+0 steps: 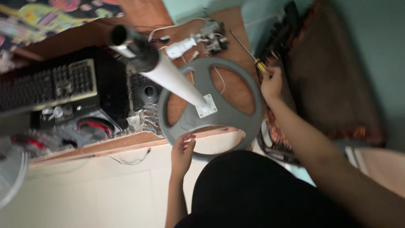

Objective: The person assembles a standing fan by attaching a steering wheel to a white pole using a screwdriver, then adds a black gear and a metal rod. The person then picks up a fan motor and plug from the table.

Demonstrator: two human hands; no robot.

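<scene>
A grey ring-shaped base [230,116] with a white pole [168,74] bolted to its middle plate lies on the wooden table, overhanging the front edge. The pole ends in a black sleeve near the camera. My left hand [182,148] grips the ring's lower left rim. My right hand [271,82] is at the ring's right rim, closed on the yellow handle of a long screwdriver [245,48] whose shaft points to the far side of the table.
A keyboard [46,84] and black boxes sit at the left of the wooden table [105,145]. White wires and small electrical parts [211,38] lie at the back. A dark reddish mat [329,80] lies to the right, and a white fan guard [10,173] sits at lower left.
</scene>
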